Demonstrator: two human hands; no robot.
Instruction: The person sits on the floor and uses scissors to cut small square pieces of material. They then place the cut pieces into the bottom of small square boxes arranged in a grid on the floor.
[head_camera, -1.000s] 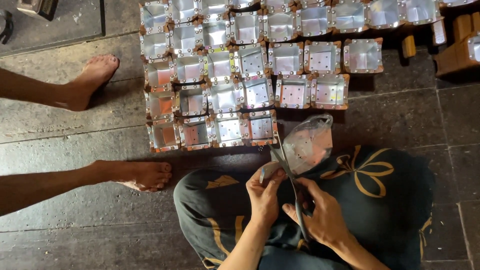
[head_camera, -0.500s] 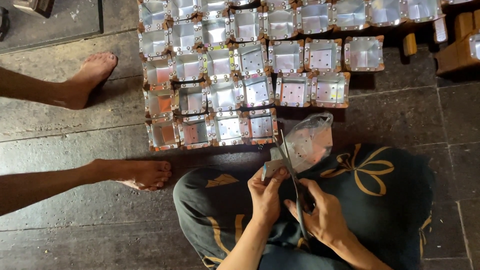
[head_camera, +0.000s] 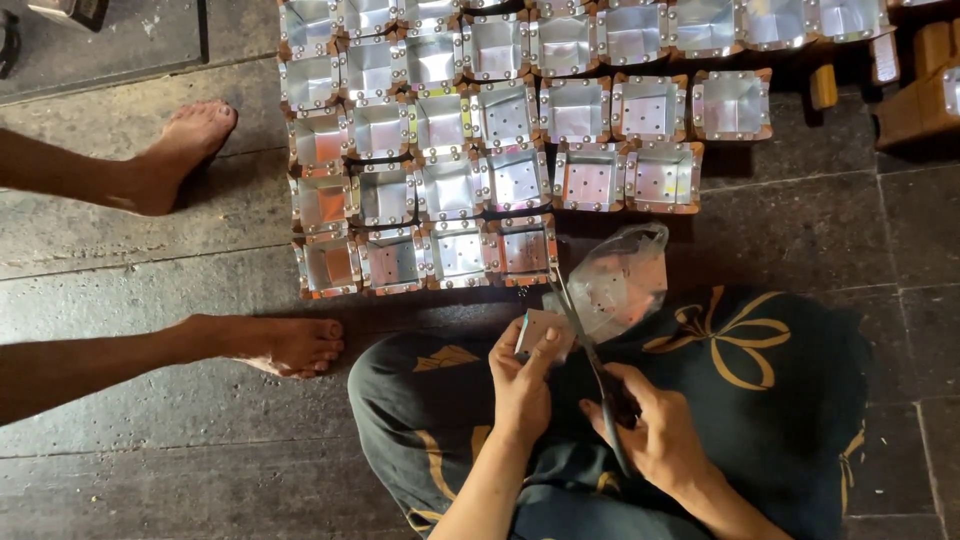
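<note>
My right hand (head_camera: 655, 425) covers the handles of the shears (head_camera: 585, 335), so only the blades show, their long axis running up and slightly left toward the trays (head_camera: 500, 120). My fingers are closed tight around those handles. My left hand (head_camera: 522, 375) pinches the metal sheet (head_camera: 615, 280) at its lower left corner, over my lap. The sheet's far edge curls and blurs. Dark stone floor (head_camera: 150, 270); someone's bare feet (head_camera: 290, 345) rest at left.
</note>
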